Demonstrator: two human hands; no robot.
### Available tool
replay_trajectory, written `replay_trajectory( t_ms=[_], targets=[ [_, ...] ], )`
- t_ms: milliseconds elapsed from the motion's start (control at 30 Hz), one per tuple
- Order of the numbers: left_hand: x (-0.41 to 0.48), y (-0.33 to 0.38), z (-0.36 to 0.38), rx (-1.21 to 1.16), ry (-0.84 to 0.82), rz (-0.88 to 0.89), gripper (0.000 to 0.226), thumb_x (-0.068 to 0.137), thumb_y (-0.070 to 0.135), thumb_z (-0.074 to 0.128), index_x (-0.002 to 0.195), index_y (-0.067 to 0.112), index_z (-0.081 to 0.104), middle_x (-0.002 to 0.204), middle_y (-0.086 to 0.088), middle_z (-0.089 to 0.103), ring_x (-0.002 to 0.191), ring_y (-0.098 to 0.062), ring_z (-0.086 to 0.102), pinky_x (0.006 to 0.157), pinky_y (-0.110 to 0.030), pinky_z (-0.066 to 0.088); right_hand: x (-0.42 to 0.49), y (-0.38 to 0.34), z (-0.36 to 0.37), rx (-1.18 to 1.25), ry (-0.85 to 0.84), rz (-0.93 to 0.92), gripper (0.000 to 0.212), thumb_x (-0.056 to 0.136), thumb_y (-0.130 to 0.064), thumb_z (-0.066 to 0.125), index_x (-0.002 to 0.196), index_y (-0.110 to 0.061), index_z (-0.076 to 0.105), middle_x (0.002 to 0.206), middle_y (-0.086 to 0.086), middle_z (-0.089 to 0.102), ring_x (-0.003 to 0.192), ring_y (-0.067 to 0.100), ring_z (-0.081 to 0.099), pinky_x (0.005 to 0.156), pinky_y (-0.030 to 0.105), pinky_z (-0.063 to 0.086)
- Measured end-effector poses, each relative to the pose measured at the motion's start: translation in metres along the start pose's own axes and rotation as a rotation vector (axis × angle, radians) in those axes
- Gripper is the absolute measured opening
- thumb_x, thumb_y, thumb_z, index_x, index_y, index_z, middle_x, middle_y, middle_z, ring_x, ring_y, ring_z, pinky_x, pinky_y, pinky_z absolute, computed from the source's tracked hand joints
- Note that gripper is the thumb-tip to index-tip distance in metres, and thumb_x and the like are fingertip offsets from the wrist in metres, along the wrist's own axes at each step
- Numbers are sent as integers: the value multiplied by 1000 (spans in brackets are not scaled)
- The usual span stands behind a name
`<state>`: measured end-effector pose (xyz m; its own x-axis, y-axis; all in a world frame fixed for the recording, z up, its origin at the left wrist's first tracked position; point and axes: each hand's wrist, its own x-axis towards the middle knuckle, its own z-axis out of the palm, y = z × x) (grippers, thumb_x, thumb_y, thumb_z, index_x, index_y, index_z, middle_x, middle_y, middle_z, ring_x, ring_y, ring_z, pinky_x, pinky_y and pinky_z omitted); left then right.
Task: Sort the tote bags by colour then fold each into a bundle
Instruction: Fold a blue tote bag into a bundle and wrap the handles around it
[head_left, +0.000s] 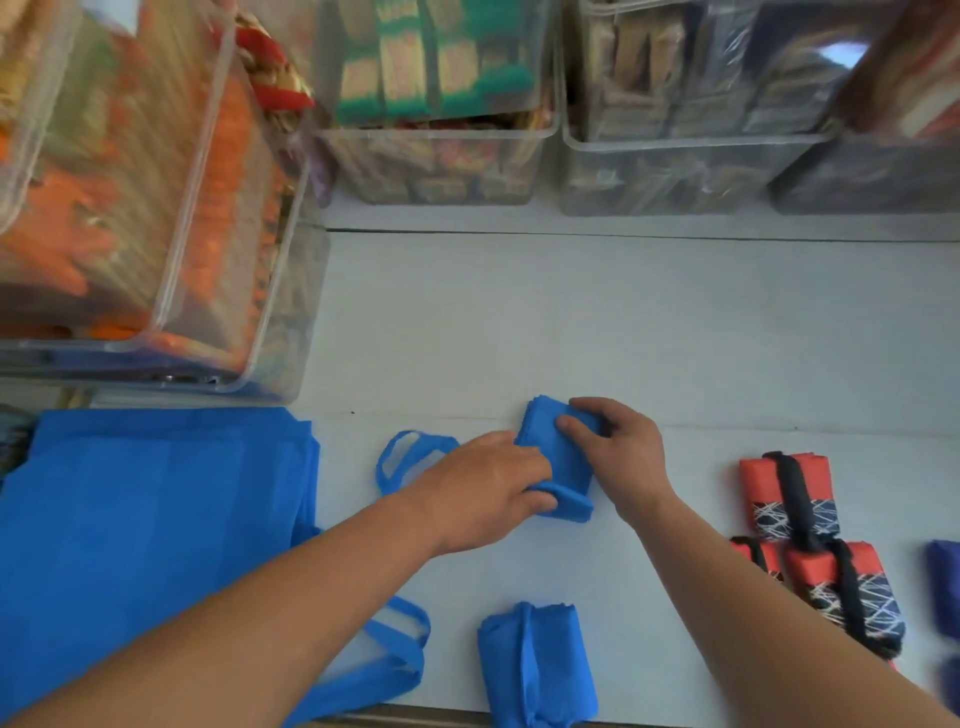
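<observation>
- Clear plastic bins fill the top and upper left of the frame, packed with fabric goods; they look like storage and take no part in this step
- A stack of flat blue tote bags lies at the left edge, sorted by colour but unfolded; most of the blue folding seems left to do, though how many bags it holds cannot be told
- Three red bundles sit at the lower right, each wrapped in its black handle; that colour looks finished
- A finished blue bundle rests at the bottom centre, apart from the hands
- The half-folded blue tote bag lies in the centre; the left hand pinches its lower left edge; the right hand grips its right side, fingers curled over the top
- Its handle loop trails free to the left; wrapping it round likely remains
- Dark blue bundles show at the right edge, cut off
</observation>
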<state>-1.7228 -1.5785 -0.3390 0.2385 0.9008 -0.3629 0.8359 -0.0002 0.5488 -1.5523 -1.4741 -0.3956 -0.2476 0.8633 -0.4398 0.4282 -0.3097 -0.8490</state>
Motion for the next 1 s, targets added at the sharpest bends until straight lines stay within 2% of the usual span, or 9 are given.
replay_trajectory(
  t_ms=[100, 167, 267, 333, 567, 667, 733, 833, 1000],
  targets=[
    [4, 10, -1, -169, -44, -185, 28, 105, 44, 48, 83, 29, 39, 77, 10, 46, 81, -19, 50, 74, -37, 42, -8, 7, 0, 8, -143, -3, 12, 88, -21, 79, 93, -32, 76, 91, -7, 76, 86, 12, 71, 84, 33, 58],
    [7, 11, 1, -186, 12, -196, 27, 105, 42, 48, 83, 27, 41, 79, 10, 46, 80, -18, 48, 77, -40, 44, -12, 3, -4, 66, -190, 17, 15, 99, -30, 65, 93, -23, 78, 89, 5, 74, 82, 12, 67, 81, 34, 54],
    [17, -1, 11, -291, 146, -260, 23, 104, 39, 52, 94, 18, 54, 92, 6, 50, 85, -18, 51, 84, -41, 46, -15, -3, -16, 126, -297, 100, 50, 107, -52, 37, 114, -23, 76, 110, -15, 75, 102, -3, 67, 91, 17, 49],
    [27, -9, 20, -301, 205, -304, 24, 103, 39, 56, 102, 15, 61, 100, 0, 52, 89, -20, 54, 84, -39, 45, -19, -3, -18, 101, -358, 44, 37, 104, -46, 50, 119, -22, 74, 115, -24, 70, 105, -9, 64, 94, 16, 49],
    [34, -19, 34, 51, 501, -249, 33, 92, 41, 63, 111, 14, 62, 108, -4, 62, 95, -28, 59, 83, -45, 51, -17, 13, -1, -73, -150, -143, 27, 91, -21, 76, 118, -22, 72, 108, -20, 67, 92, -4, 64, 84, 15, 51],
    [15, -18, 57, 229, 513, -82, 42, 99, 34, 46, 128, 10, 63, 134, -8, 63, 123, -30, 61, 106, -45, 48, -18, 18, 2, -103, -100, -188, 28, 88, -18, 79, 114, -25, 72, 113, -18, 61, 88, 3, 64, 80, 18, 53],
    [4, -21, 72, 293, 436, -123, 52, 103, 35, 37, 145, 11, 53, 156, -6, 47, 143, -25, 46, 118, -43, 40, -20, 18, 3, -147, -41, -190, 26, 84, -24, 83, 108, -28, 74, 118, -16, 50, 84, 5, 61, 76, 14, 51],
    [1, -24, 78, 316, 380, -204, 55, 102, 39, 32, 150, 17, 48, 162, -1, 40, 144, -21, 46, 114, -48, 43, -27, 13, 6, -187, 21, -139, 28, 85, -38, 81, 112, -30, 75, 119, -14, 46, 85, 3, 60, 74, 12, 51],
    [5, -20, 76, 246, 387, -242, 52, 99, 37, 55, 148, 22, 49, 161, 4, 41, 142, -19, 48, 109, -53, 46, -38, -5, 14, -386, 100, 50, 47, 96, -53, 61, 130, -21, 63, 95, -9, 66, 86, 10, 64, 77, 32, 54]
  ],
)
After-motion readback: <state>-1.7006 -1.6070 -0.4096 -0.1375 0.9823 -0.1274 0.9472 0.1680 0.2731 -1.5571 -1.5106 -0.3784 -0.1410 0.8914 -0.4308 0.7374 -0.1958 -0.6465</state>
